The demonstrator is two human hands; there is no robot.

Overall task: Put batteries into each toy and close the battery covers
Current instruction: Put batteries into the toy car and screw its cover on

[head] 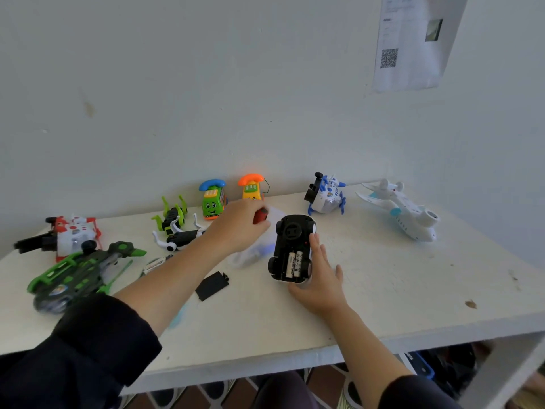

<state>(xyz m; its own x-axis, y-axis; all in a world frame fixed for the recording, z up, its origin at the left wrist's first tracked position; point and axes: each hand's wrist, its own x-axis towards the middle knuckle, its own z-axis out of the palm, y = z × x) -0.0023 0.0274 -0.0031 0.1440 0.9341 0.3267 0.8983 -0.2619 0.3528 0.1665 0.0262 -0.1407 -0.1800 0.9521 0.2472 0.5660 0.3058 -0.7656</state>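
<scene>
On a white table (pixel 398 308) against a pale wall, an upturned black toy car (pixel 290 249) shows two white batteries (pixel 295 264) in its open compartment, steadied by the right hand (pixel 320 278) with straight fingers, while the left hand (pixel 239 225) grips a small red object (pixel 261 216), the flat black battery cover (pixel 211 285) lying apart.

Table: you have a white-painted top (pixel 398 290) with brown stains near its right edge.
Wall: your view ends at a pale wall (pixel 206 98), scuffed at the left.
Paper: you can see a printed sheet (pixel 413 45) with a QR code stuck up at the upper right.
Floor: you can make out reddish tiles (pixel 321 379) below the table's front edge.
</scene>
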